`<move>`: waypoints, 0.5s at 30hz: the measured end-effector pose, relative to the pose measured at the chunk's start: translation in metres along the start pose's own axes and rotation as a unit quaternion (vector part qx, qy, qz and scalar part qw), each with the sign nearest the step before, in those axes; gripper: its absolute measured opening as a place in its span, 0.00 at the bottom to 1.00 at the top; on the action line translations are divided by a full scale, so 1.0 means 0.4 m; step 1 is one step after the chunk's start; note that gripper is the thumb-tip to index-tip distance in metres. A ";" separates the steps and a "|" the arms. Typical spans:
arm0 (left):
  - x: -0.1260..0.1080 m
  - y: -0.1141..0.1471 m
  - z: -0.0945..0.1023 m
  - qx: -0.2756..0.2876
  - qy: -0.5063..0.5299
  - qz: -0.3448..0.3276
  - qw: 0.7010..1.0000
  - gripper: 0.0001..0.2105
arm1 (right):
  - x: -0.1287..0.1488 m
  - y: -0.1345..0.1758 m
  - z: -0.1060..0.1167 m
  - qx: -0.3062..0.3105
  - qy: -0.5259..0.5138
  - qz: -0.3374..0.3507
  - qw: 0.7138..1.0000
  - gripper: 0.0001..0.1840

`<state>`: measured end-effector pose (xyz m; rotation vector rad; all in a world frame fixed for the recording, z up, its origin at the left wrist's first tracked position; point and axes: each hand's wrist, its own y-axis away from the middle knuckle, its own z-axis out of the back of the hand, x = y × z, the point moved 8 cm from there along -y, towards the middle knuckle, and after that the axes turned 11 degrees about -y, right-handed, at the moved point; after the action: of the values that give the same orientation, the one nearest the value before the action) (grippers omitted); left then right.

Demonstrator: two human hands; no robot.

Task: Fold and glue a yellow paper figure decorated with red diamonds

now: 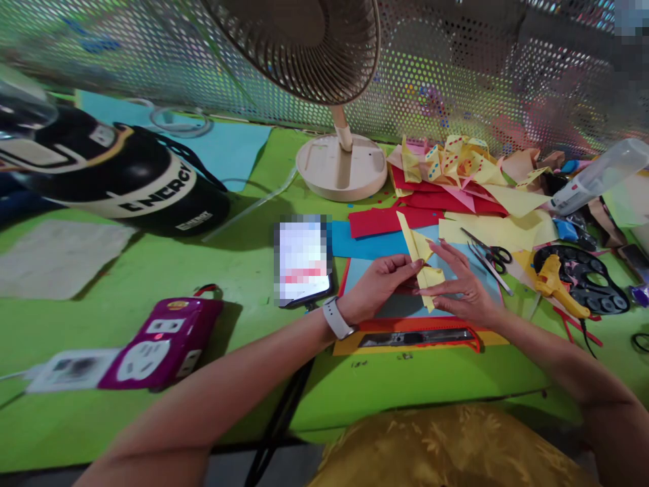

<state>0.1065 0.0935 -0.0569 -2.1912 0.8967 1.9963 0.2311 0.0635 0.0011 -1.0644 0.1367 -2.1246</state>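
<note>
From where I stand, the person's left hand (393, 281), a pale-strapped watch at its wrist, has thumb and fingers closed in a pinch on a folded yellow paper (430, 277). The right hand (464, 291) is partly open, its fingers spread along the paper's other side; whether it grips I cannot tell. The paper is up over a light-blue sheet (362, 274), nearer the front edge of the green table (248, 260) than the back. Between the hands and that front edge lies a cutter knife (420, 337). A phone (304, 264) is near the left wrist; scissors (501, 256) and a yellow glue gun (558, 284) lie toward the right. By the table's back edge stands a fan (342, 166), with a heap of paper scraps (461, 162) beside it.
</note>
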 end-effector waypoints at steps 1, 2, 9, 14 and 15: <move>0.000 0.001 0.000 -0.001 -0.002 0.002 1.000 0.17 | -0.005 0.002 -0.003 0.006 0.000 -0.008 1.000 0.09; 0.001 0.001 -0.001 -0.002 -0.004 0.003 1.000 0.17 | -0.009 0.003 -0.006 0.011 0.000 -0.012 1.000 0.09; 0.004 0.000 -0.002 -0.014 0.020 -0.002 1.000 0.15 | -0.032 0.007 -0.012 0.015 -0.015 -0.031 0.999 0.09; 0.003 -0.002 -0.001 -0.022 0.021 -0.010 0.999 0.14 | -0.031 0.006 -0.012 0.007 -0.016 -0.027 0.999 0.12; 0.001 -0.001 -0.001 -0.022 0.016 -0.013 1.000 0.14 | -0.026 0.005 -0.012 0.007 -0.013 -0.019 1.000 0.13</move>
<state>0.1073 0.0935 -0.0572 -2.2526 0.8293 1.9937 0.2328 0.0679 -0.0097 -1.0943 0.0893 -2.1411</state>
